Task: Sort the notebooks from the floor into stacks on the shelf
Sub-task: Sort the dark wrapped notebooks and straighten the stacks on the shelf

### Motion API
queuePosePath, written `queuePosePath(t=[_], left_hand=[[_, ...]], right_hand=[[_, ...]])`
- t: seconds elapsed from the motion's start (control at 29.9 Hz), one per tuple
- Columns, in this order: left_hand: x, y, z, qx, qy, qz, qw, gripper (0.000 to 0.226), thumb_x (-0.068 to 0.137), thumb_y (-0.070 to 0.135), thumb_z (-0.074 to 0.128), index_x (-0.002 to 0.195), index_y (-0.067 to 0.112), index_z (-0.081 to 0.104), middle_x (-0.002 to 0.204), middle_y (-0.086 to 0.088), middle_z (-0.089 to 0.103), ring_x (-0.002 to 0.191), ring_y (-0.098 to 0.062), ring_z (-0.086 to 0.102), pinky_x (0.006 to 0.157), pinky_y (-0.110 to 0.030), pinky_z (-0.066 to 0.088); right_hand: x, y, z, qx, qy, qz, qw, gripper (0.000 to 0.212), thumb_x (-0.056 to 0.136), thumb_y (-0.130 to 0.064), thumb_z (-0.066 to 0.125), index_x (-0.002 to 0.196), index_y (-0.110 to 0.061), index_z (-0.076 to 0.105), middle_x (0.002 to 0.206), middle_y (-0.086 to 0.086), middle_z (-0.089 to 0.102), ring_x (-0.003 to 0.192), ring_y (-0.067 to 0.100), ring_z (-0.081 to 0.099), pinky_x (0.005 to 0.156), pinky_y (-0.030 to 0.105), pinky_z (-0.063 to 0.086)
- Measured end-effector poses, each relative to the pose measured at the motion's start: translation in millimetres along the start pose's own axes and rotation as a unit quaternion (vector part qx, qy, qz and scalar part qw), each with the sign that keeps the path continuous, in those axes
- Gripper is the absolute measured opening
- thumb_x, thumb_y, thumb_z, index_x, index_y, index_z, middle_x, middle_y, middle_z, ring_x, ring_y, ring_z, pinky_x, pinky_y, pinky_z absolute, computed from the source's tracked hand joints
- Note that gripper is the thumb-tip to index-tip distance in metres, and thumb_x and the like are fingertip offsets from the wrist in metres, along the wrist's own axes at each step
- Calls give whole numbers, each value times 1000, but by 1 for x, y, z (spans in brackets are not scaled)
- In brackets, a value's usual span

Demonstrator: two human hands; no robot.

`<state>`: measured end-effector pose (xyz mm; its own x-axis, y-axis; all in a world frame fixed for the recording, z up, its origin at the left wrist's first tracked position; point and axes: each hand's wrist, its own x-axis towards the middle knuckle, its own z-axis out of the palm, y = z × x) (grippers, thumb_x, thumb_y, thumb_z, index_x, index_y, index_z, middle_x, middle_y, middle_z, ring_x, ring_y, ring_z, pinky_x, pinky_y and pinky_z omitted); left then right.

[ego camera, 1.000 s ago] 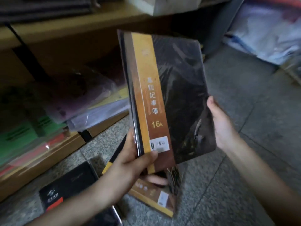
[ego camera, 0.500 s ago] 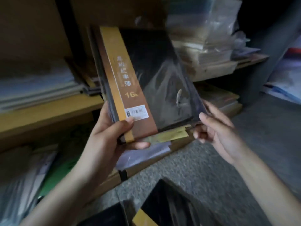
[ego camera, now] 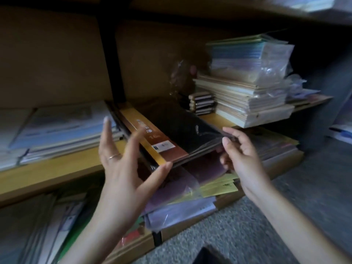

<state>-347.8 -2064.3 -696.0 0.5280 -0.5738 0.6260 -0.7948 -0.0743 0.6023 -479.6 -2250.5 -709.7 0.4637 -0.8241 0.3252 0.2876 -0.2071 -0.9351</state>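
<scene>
Notebooks (ego camera: 181,128), a few black ones with an orange-brown band, are nearly flat over the middle shelf board (ego camera: 57,168), between a pale stack (ego camera: 62,128) on the left and a paper pile (ego camera: 247,103) on the right. Right hand (ego camera: 242,155) pinches the near right corner; left hand (ego camera: 122,168) is spread wide, only its thumb tip touching the near edge.

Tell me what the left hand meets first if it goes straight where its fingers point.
The left hand probably meets the right edge of the pale paper stack first; depth is unclear, so it might slip past toward the black post.
</scene>
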Motion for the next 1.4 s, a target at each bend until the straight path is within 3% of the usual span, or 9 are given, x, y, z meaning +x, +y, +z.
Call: queuePosePath(t=[0.07,0.13,0.3,0.37,0.5,0.64,0.97,1.27,1.4], left_hand=[[8,-4,-6,147,-3,128,981,35,89,49,50,120,37,57,148,6,36,142,-6,21,115,-39,17],[16,-11,-8,183,-17,158,970,33,89,37,46,113,27,66,124,8,62,122,-12,53,107,-45,36],[42,-21,-4,256,4,160,953,35,89,33,43,110,21,70,113,2,69,106,-18,65,91,-34,48],[56,-27,0,276,12,155,949,35,88,33,45,106,20,72,109,2,71,101,-18,67,85,-30,51],[74,-38,7,300,33,122,946,27,82,28,57,100,18,75,101,1,73,92,-17,70,73,-26,54],[86,-49,11,317,46,106,941,26,80,26,60,97,16,76,97,0,74,87,-19,71,67,-26,55],[93,-65,18,289,64,86,951,31,87,27,50,107,16,72,110,-1,71,105,-20,65,85,-36,53],[92,-72,21,302,66,90,947,34,92,27,43,115,19,67,117,0,67,107,-23,62,88,-38,47],[82,-67,22,308,59,95,945,38,95,27,36,124,18,58,128,-6,58,123,-28,49,101,-43,36]], right_hand=[[8,2,7,26,-16,6,1000,19,94,-11,51,107,-25,53,56,-5,47,41,6,38,39,17,31],[12,4,16,39,-33,13,999,17,94,-9,51,105,-22,52,53,-4,44,39,5,33,37,16,26],[33,10,37,-40,8,-40,998,15,91,-13,58,101,-20,51,54,-6,49,40,0,41,41,13,32],[42,11,44,-135,30,-94,986,19,88,-17,63,101,-21,50,61,-6,55,47,0,48,47,12,37],[46,16,56,-286,2,-178,941,25,87,-19,62,109,-26,53,96,-8,57,84,-10,49,73,4,36],[47,30,61,-405,-77,-242,878,48,88,-17,57,134,-28,46,132,-11,44,124,7,38,101,21,31],[51,34,63,-508,-140,-217,822,57,96,-27,39,147,-40,17,151,-17,17,138,17,18,111,40,20],[56,34,58,-523,-164,-225,806,58,96,-30,40,145,-45,14,150,-17,17,134,12,24,105,36,21],[49,33,48,-330,-183,-235,896,49,91,-9,52,133,-34,46,135,-17,43,127,-2,38,106,18,27]])
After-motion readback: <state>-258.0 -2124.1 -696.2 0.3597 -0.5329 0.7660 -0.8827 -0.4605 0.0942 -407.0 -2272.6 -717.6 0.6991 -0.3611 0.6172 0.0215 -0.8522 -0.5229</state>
